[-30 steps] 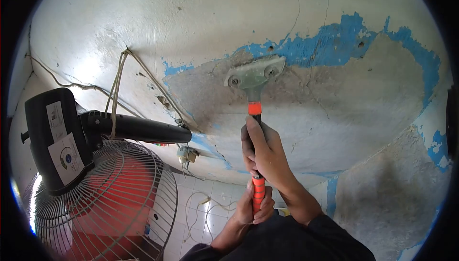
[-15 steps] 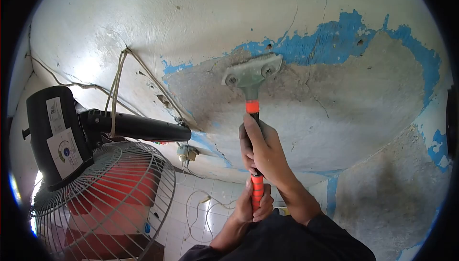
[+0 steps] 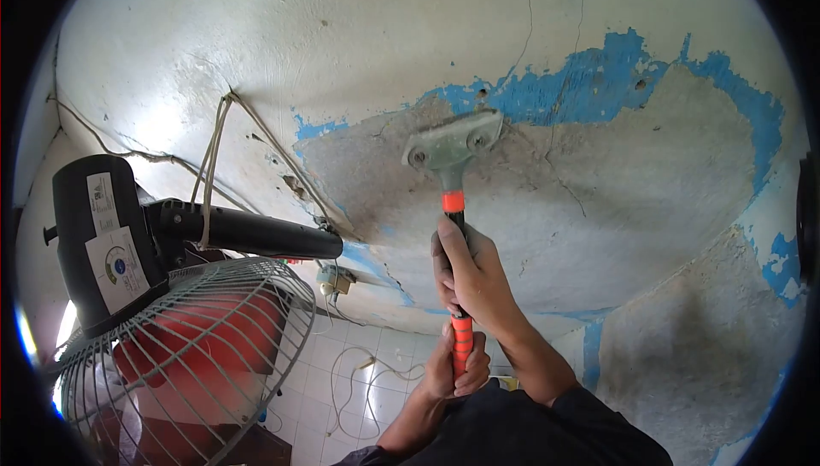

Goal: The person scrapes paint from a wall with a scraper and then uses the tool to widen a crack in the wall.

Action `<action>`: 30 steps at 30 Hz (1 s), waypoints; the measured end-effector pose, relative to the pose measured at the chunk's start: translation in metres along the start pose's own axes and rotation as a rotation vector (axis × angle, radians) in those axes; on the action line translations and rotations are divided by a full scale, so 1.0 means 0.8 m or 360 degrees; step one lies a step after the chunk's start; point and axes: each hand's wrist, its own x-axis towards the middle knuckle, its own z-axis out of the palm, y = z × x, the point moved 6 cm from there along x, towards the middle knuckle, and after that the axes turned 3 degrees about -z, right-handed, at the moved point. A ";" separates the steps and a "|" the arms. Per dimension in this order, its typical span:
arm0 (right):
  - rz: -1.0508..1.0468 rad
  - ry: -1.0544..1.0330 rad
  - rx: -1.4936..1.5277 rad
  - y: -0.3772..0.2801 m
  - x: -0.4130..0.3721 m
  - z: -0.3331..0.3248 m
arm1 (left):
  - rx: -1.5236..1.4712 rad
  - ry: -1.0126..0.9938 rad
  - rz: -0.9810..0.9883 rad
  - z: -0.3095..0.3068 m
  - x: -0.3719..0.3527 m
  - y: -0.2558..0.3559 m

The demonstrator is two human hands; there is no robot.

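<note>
Ceiling: the white-painted ceiling filled most of the view, much as it had a second earlier.
Bare patch: a wide grey scraped patch was edged with leftover blue paint; its outline looked unchanged.
Fan: the fan at lower left had turned, and its wire cage sat lower and more face-on than before.
Scraper: the scraper had its blade against the ceiling at the patch's upper edge, just below the blue paint. The blade sat slightly lower in view than half a second ago, and the orange-and-black handle ran down to the hands.
Right hand: the right hand kept its place high on the handle, fingers wrapped tightly round it.
Left hand: the left hand still gripped the handle's orange end, fingers curled closed on it.
</note>
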 end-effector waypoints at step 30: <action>-0.0011 -0.0003 -0.0057 -0.001 0.006 -0.004 | 0.0062 -0.0014 0.0020 -0.025 0.008 -0.006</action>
